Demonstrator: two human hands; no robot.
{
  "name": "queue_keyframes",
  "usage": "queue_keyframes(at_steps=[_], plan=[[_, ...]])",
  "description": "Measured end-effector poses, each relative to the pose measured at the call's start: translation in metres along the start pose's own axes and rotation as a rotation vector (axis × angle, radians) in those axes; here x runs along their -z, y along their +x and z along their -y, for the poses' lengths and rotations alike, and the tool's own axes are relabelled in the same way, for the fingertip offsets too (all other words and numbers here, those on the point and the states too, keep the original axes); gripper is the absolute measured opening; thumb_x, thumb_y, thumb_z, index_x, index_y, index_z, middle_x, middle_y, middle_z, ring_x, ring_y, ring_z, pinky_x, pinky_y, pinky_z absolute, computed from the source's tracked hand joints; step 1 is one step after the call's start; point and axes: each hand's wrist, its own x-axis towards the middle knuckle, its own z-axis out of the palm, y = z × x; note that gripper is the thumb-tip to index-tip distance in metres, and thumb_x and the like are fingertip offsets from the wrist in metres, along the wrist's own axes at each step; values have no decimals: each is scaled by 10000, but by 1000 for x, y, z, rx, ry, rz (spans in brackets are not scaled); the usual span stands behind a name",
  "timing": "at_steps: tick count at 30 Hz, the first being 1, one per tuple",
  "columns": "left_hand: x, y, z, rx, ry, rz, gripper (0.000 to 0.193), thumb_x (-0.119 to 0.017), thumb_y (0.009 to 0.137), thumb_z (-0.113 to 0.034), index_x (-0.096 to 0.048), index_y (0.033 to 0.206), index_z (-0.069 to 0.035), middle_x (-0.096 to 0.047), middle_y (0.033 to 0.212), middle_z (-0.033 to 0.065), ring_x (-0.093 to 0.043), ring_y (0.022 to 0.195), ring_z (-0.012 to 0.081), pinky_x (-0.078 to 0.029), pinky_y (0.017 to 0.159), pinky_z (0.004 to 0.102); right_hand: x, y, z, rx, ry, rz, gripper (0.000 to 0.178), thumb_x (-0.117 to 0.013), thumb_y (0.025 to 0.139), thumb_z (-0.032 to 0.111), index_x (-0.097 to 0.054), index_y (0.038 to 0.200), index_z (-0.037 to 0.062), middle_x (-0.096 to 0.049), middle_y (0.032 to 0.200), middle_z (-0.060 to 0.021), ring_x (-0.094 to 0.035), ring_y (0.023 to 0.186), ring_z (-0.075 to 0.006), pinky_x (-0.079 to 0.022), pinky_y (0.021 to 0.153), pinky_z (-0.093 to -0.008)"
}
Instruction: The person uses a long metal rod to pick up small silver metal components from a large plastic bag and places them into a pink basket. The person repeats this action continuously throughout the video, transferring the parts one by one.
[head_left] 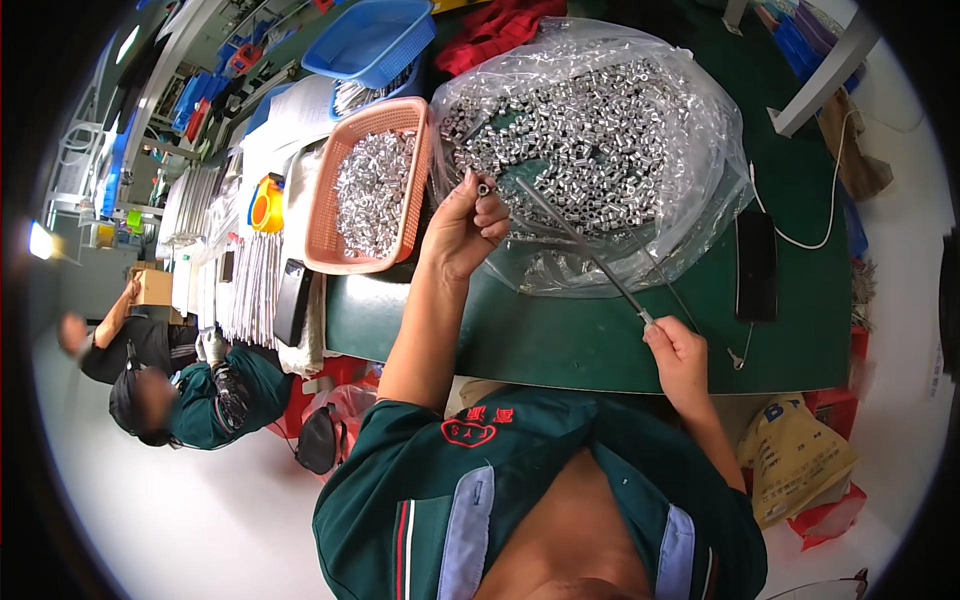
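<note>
My left hand (pixel 463 228) pinches a small metal sleeve (pixel 484 188) between thumb and fingers, raised just above the near edge of a clear plastic bag (pixel 700 190) heaped with several shiny metal sleeves (pixel 590 130). My right hand (pixel 677 357) grips the near end of a long thin metal rod (pixel 580 245). The rod slants up and left, its far tip reaching over the bag close to my left hand. Both hands work over a green table (pixel 560 335).
A pink basket (pixel 320 215) of metal parts sits left of the bag, with a blue basket (pixel 370 40) behind it. A black phone (pixel 756 265) on a white cable lies at right, another phone (pixel 291 300) at left. Co-workers sit at far left.
</note>
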Motion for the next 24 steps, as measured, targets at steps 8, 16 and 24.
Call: queue_keyframes(at_steps=[8,16,24], plan=[[-3,1,7,5,20,14,229,-634,898,-167,-576,1075,-34,-576,891,52,-497,776,140,-410,678,257,2,-4,-1,50,40,-1,182,-599,915,121,-574,811,-27,-488,616,-30,-422,561,-76,-355,510,-253],[3,5,18,-188,92,-100,166,-637,895,-136,-628,1024,-32,-649,915,119,-607,812,199,-516,754,326,-9,-1,9,112,-37,-14,165,-608,915,125,-583,827,-12,-482,613,-61,-419,522,-119,-360,501,-262],[3,4,17,-237,134,-107,168,-628,899,-116,-636,1025,-4,-669,933,154,-621,790,201,-527,743,321,-15,-6,9,171,89,-121,178,-593,925,135,-572,816,-4,-464,580,-57,-410,509,-109,-350,486,-277]])
